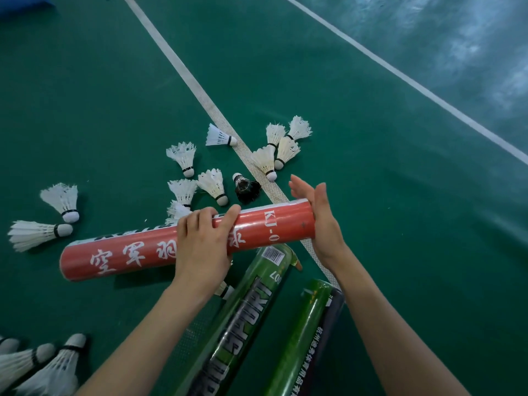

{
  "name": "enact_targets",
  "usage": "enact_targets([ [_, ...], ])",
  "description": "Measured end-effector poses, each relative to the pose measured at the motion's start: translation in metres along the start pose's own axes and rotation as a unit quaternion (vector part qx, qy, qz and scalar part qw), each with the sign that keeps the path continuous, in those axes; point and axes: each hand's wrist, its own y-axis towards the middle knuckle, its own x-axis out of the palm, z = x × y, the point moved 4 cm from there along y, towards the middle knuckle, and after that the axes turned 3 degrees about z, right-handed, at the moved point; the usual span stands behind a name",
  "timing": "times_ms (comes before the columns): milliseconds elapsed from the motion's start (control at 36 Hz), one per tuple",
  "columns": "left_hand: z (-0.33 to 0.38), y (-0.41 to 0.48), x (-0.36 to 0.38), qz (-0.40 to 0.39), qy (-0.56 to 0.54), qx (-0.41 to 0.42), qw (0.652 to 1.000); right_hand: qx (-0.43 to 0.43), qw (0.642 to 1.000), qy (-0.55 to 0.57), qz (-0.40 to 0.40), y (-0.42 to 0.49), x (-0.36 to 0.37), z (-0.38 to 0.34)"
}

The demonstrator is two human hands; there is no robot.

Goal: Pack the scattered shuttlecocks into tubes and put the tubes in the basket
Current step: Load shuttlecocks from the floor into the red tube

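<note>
We cannot see the right end of the red tube [128, 255]: the palm of the right hand [320, 221] covers it. The left hand [203, 241] hides part of its lettering and, under the wrist, most of a shuttlecock [226, 291]. At six o'clock, two green tubes [240, 324] run off the edge. At eight o'clock, so do several shuttlecocks [57, 367]. We cannot identify the cropped blue shape [23, 4] at ten o'clock.

We are on a badminton court.
We see a green sports floor [371, 167] with a glossy sheen of reflected light, crossed by white court lines [171, 57]; the nearer one is worn and textured like tape. White feather shuttlecocks [183, 157] lie scattered over it, one black shuttlecock [247, 190] among them, along with a red tube [285, 221] bearing Chinese characters and two green tubes [243, 315], one printed "SPORT".
</note>
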Motion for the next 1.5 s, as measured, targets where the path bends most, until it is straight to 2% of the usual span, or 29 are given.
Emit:
enact_targets([
  [111, -0.015, 0.006, 0.001, -0.025, 0.001, -0.042, 0.999, 0.033, 0.998, 0.012, 0.043, 0.037, 0.004, 0.008],
  [250, -0.035, 0.013, 0.002, -0.050, 0.021, -0.084, 0.995, 0.003, 0.979, -0.200, 0.035, 0.104, 0.009, 0.025],
  [361, -0.049, 0.016, 0.004, -0.058, 0.013, -0.107, 0.993, -0.062, 0.924, -0.377, 0.007, 0.151, 0.026, 0.022],
  [500, -0.059, 0.020, 0.008, -0.066, -0.004, -0.135, 0.989, -0.059, 0.829, -0.555, -0.035, 0.190, 0.042, 0.026],
  [583, -0.062, 0.021, 0.010, -0.072, -0.005, -0.144, 0.987, -0.056, 0.801, -0.593, -0.054, 0.197, 0.041, 0.032],
  [667, -0.065, 0.019, 0.012, -0.076, -0.001, -0.150, 0.986, -0.096, 0.791, -0.603, -0.013, 0.191, 0.038, 0.031],
  [722, -0.066, 0.017, 0.013, -0.078, -0.001, -0.154, 0.985, -0.138, 0.798, -0.587, 0.013, 0.182, 0.036, 0.028],
  [806, -0.065, 0.015, 0.014, -0.083, 0.003, -0.151, 0.985, -0.176, 0.811, -0.558, -0.013, 0.162, 0.031, 0.029],
  [861, -0.062, 0.014, 0.014, -0.089, 0.007, -0.148, 0.985, -0.179, 0.835, -0.520, -0.008, 0.146, 0.024, 0.027],
  [972, -0.061, 0.012, 0.012, -0.103, 0.018, -0.143, 0.984, -0.129, 0.922, -0.342, 0.126, 0.108, 0.006, 0.009],
  [1056, -0.059, 0.010, 0.008, -0.102, 0.022, -0.138, 0.985, -0.110, 0.944, -0.226, 0.214, 0.079, -0.012, 0.001],
  [1111, -0.055, 0.009, 0.005, -0.098, 0.020, -0.129, 0.987, -0.102, 0.953, -0.157, 0.238, 0.063, -0.022, 0.002],
  [1194, -0.046, 0.008, 0.000, -0.088, 0.008, -0.112, 0.990, -0.085, 0.970, -0.050, 0.221, 0.047, -0.028, 0.005],
  [1278, -0.033, 0.007, -0.003, -0.080, -0.001, -0.090, 0.993, -0.066, 0.980, 0.001, 0.188, 0.040, -0.031, 0.006],
  [1500, -0.011, 0.002, -0.006, -0.056, -0.035, -0.062, 0.996, -0.025, 0.999, -0.041, 0.021, 0.018, 0.008, 0.006],
])
